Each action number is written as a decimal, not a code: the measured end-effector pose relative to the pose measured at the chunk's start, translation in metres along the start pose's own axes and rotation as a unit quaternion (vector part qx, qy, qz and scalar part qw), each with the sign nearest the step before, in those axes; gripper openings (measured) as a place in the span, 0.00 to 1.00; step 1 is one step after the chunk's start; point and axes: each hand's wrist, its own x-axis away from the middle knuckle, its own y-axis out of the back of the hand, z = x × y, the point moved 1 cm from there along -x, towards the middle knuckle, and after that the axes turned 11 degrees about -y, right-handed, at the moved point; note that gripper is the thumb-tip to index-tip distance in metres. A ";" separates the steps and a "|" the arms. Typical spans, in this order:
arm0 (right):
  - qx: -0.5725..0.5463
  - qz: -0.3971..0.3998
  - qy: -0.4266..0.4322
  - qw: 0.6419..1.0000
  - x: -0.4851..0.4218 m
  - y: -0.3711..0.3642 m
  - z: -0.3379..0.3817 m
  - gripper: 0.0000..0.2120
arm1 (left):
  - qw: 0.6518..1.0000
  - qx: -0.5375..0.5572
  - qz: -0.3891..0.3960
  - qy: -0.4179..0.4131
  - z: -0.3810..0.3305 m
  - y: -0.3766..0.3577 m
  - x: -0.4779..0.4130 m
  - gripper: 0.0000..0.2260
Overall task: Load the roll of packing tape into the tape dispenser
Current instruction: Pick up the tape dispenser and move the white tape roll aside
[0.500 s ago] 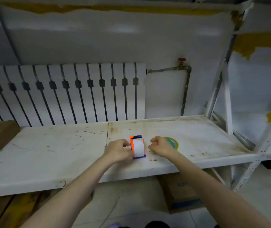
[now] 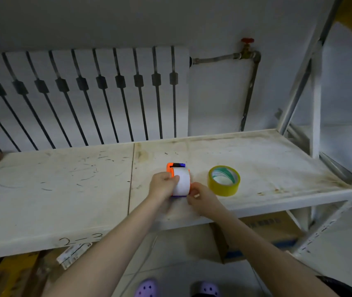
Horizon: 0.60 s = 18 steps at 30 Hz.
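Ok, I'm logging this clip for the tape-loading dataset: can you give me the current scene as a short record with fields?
surface: white shelf board, scuffed and stained
dispenser: orange tape dispenser with a white roll in it, near the front edge
left hand: left hand gripping the dispenser's left side
right hand: right hand pinching at the roll's lower right edge
spare roll: yellow tape roll lying flat to the right, untouched
behind: white radiator
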 end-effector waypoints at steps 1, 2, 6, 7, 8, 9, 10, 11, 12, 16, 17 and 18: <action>-0.029 0.004 -0.003 1.000 0.001 0.000 -0.001 0.05 | 1.000 0.021 -0.011 0.013 -0.006 0.003 0.002 0.11; -0.060 0.009 -0.007 0.998 0.003 -0.001 -0.002 0.05 | 0.999 0.046 -0.018 0.021 -0.011 0.007 0.004 0.11; -0.083 -0.008 0.000 0.997 0.012 0.001 -0.009 0.07 | 0.990 0.122 -0.035 0.056 -0.029 0.031 0.010 0.07; -0.060 -0.006 0.009 0.998 0.015 0.002 -0.011 0.07 | 0.989 0.130 -0.031 0.058 -0.031 0.037 0.009 0.12; -0.026 0.000 0.023 0.999 0.017 0.002 -0.013 0.07 | 0.990 0.127 -0.027 0.051 -0.033 0.041 0.008 0.14; 0.009 0.006 0.035 0.999 0.020 0.003 -0.013 0.07 | 0.991 0.120 -0.028 0.047 -0.036 0.044 0.010 0.15; 0.037 0.001 0.051 0.998 0.023 0.007 -0.009 0.08 | 0.991 0.121 -0.031 0.041 -0.038 0.046 0.011 0.15; 0.043 -0.018 0.069 0.997 0.026 0.012 -0.003 0.09 | 0.991 0.121 -0.033 0.036 -0.042 0.047 0.014 0.14; 0.021 -0.046 0.087 0.995 0.030 0.019 0.005 0.08 | 0.992 0.119 -0.033 0.029 -0.043 0.047 0.016 0.13; -0.138 -0.060 0.133 0.980 0.052 0.036 0.043 0.06 | 0.994 0.112 -0.017 -0.007 -0.053 0.047 0.033 0.05; -0.145 -0.061 0.146 0.977 0.057 0.036 0.048 0.07 | 0.993 0.113 -0.010 -0.014 -0.056 0.046 0.038 0.06; -0.140 -0.074 0.156 0.975 0.061 0.035 0.052 0.08 | 0.993 0.113 -0.001 -0.019 -0.056 0.046 0.041 0.07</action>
